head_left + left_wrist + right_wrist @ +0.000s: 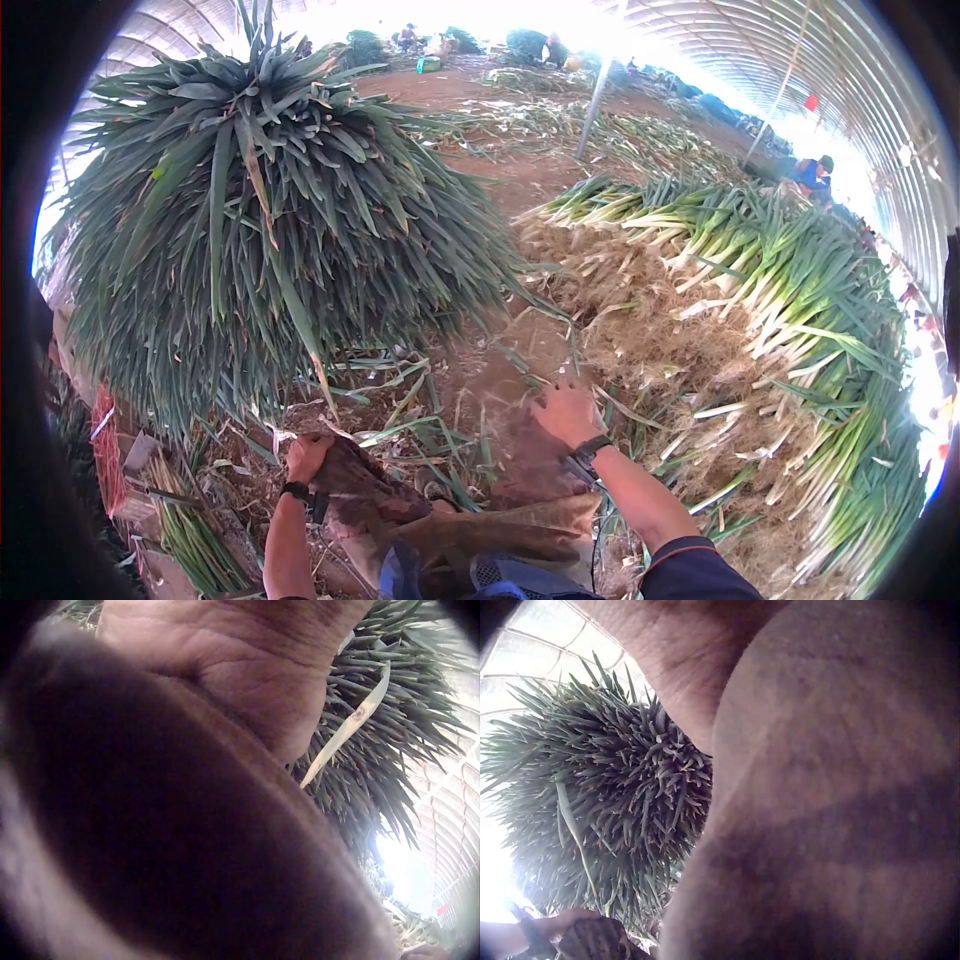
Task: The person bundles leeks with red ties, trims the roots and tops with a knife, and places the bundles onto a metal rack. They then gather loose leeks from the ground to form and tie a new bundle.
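A soil-stained brown apron (480, 530) stretches across the person's front between both hands. On the left, the left hand (308, 455) grips a dark, bunched edge of it. The right hand (567, 413) holds the other side farther forward, its fingers blurred. Close to each palm, the cloth fills much of the left wrist view (187, 825) and the right wrist view (840, 795); the fingertips are hidden in both. Just beyond the left hand towers a big stack of green onions (280, 220), leaf ends outward.
Loose green onions (800, 330) lie in a curved row on the right, roots inward. A small bunch of stalks (195, 530) and red netting (105, 450) are at lower left. Fallen leaves litter the soil. A person in blue (812, 178) is far right, beneath the arched roof.
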The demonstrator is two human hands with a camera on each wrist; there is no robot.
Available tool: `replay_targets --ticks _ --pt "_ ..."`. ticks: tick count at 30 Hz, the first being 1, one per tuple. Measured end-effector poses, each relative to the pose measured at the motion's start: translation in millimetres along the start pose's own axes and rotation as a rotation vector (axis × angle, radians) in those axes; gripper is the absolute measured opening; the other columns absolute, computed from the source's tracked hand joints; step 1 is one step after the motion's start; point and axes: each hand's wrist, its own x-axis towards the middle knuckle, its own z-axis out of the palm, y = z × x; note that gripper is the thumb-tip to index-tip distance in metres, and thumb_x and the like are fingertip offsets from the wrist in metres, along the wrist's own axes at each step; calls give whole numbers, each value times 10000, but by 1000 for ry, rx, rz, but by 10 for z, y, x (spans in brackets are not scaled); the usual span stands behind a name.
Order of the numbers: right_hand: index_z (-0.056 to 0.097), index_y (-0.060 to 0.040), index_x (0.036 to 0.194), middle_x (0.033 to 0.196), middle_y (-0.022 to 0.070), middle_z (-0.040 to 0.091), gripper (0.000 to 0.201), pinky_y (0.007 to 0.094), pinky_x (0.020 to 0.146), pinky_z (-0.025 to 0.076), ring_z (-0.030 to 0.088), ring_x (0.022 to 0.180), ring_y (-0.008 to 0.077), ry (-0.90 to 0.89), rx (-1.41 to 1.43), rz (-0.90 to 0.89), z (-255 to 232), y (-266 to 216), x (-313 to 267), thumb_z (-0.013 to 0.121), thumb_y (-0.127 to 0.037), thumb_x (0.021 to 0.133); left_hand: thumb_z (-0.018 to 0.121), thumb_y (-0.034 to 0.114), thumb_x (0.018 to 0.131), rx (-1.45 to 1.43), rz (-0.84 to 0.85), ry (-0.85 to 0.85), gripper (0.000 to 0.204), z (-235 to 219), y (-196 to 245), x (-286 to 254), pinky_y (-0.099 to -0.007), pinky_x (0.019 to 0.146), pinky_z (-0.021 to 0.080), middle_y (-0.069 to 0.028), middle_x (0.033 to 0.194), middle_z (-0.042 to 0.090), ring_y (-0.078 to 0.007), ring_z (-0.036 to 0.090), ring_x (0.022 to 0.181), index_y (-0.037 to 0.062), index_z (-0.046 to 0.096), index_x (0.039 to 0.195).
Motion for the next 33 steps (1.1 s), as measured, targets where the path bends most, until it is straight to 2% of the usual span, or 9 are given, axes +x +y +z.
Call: replay_targets --ticks 4,7,17,19,20,23,28,31,33 --pt "693 -83 1128 1259 151 592 481 493 984 451 539 1189 357 -84 -21 24 -99 -50 -20 608 -478 868 642 533 781 -14 -10 -10 504 -73 77 -82 -432 919 506 -207 1067 710 -373 663 1045 161 751 1102" --pt "690 -81 1138 1285 150 581 490 496 995 446 529 1207 361 -106 14 29 -63 -27 -3 609 -480 866 648 535 779 -39 -11 -7 506 -106 118 -134 -434 917 508 -204 1055 714 -371 666 1036 156 752 1098" --pt "678 -73 1153 1208 141 614 493 498 975 463 534 1177 356 6 -97 -25 76 65 -20 611 -466 863 651 558 770 4 -13 2 543 -24 40 -32 -437 937 503 -223 1081 703 -386 657 1058 157 744 1123" --pt "704 -61 1065 1206 168 608 433 590 1023 386 507 1217 384 13 0 5 83 74 -20 582 -434 883 647 570 771 14 -13 -6 556 -27 38 -27 -437 940 503 -226 1091 699 -388 654 1065 157 741 1131" --pt "704 -61 1065 1206 168 608 433 590 1023 386 507 1217 384 13 0 6 82 79 -19 582 -434 883 647 570 771 14 -12 -6 556 -27 39 -22 -437 940 503 -226 1091 699 -388 654 1065 157 741 1131" --pt "700 -57 1072 1220 174 600 435 571 1000 425 509 1223 382 13 -28 1 21 63 -24 583 -432 884 642 570 778 23 -21 -12 556 -4 18 4 -438 944 499 -225 1094 698 -388 652 1069 159 739 1138" --pt "706 -46 1025 1166 168 624 450 515 860 528 576 1145 360 -29 -31 2 -74 42 -41 536 -444 900 638 548 795 61 24 7 531 3 -11 8 -438 943 494 -199 1101 703 -370 654 1072 150 735 1133" --pt "697 -44 1068 1115 169 647 481 492 954 457 579 1115 368 -78 -32 47 -15 62 -26 546 -466 895 665 492 782 -50 110 49 499 51 -67 33 -414 853 513 -200 980 725 -369 686 966 74 750 1042" --pt "698 -44 1060 1117 172 645 475 492 974 441 577 1119 372 -63 -10 71 -32 73 -42 535 -461 902 669 475 768 -32 104 14 497 51 -96 83 -423 853 513 -210 1013 718 -368 683 980 75 748 1051"
